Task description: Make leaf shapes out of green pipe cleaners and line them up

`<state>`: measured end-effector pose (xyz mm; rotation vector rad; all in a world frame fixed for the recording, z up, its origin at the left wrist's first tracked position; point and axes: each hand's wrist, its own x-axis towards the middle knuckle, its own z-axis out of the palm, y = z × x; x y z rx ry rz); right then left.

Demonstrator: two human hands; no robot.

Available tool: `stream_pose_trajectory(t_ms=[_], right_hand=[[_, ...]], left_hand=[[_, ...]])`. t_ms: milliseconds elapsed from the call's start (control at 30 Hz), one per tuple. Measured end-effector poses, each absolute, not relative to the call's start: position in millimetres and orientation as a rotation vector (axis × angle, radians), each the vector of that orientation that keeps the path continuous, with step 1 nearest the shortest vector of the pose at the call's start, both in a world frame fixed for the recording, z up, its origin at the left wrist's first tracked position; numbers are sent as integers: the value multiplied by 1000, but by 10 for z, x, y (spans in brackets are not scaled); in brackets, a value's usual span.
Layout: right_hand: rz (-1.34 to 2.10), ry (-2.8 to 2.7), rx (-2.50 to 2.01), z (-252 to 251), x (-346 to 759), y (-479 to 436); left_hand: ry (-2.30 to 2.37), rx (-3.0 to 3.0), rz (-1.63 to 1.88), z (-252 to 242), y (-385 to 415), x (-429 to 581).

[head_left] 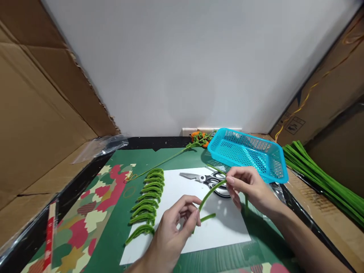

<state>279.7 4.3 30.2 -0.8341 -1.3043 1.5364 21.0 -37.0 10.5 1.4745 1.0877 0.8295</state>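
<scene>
My left hand [178,223] pinches a fuzzy green pipe cleaner [209,193] between thumb and fingertips. Its arched length runs up to my right hand [253,187], whose thumb and fingers are closed on it. Green ends stick out near both hands; whether they all belong to one stem I cannot tell. Behind the hands, scissors [202,178] with black and grey handles lie on a white sheet of paper [182,242], partly covered by the right hand. A column of folded green pipe cleaner pieces [146,207] lies along the sheet's left edge.
A blue plastic basket [280,167] stands at back right. Beyond it lies a bundle of long green pipe cleaners [324,182]. An orange-flowered stem [170,156] stretches across the back of the green mat [113,242]. Cardboard walls [42,87] flank both sides.
</scene>
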Motion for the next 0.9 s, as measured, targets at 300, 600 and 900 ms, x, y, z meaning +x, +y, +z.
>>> stream_pose_trajectory(t_ms=[300,600,900], right_hand=[[1728,-1073,-336,364,2508,-73],[1679,-1016,-316,209,2411,-90],[1567,-873,-499,189,2412,-13]], left_hand=[[1051,1390,846,102,-263,212],[965,1359,866,150,-252,235],[977,1396,804,87,-226,194]])
